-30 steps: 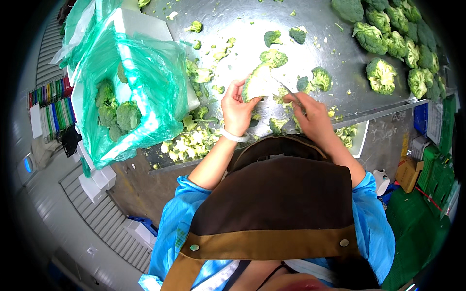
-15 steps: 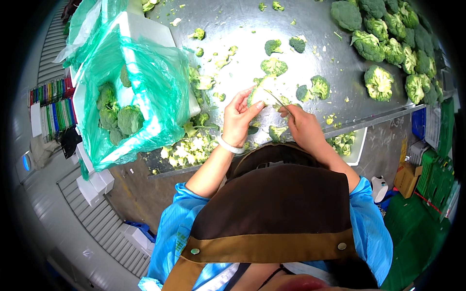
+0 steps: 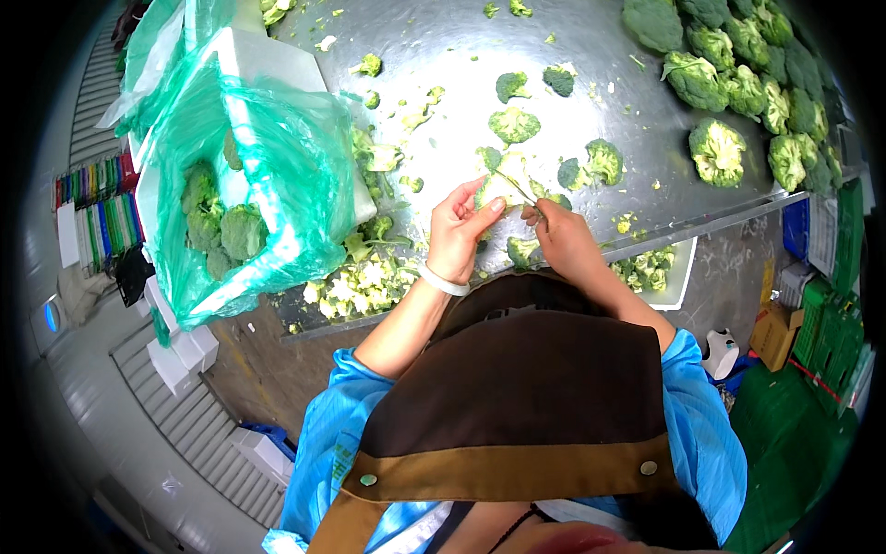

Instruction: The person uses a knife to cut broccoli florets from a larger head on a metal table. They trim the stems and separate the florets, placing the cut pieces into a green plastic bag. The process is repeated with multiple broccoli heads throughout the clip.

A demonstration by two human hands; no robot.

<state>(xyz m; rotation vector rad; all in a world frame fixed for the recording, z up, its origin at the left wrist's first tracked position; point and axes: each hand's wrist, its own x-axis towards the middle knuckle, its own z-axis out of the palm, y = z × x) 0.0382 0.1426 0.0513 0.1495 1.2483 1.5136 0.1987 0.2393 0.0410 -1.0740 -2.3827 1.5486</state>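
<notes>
My left hand [image 3: 457, 235], a white band at its wrist, grips a pale cut head of broccoli [image 3: 498, 191] between thumb and fingers. In my right hand [image 3: 570, 242] is a small knife [image 3: 513, 184], its thin blade lying across the broccoli's top. Glare on the metal hides part of the cut face. Just beyond my hands lies a loose floret [image 3: 514, 126] on the steel table [image 3: 637, 111]. More florets [image 3: 603, 162] rest right of the knife, and one piece [image 3: 522, 250] sits near the table's front edge.
At left stands a white box lined with a green plastic bag [image 3: 305, 166], holding several broccoli heads [image 3: 243, 231]. Pale stem pieces [image 3: 365, 284] heap beside it. Whole broccoli heads [image 3: 716, 153] are piled at far right. Below the table edge is a white tub [image 3: 681, 277] of cut pieces.
The knife blade has swung up and left over the broccoli, my right hand shifting slightly left. My left hand still grips the broccoli. The whole view has shifted a little.
</notes>
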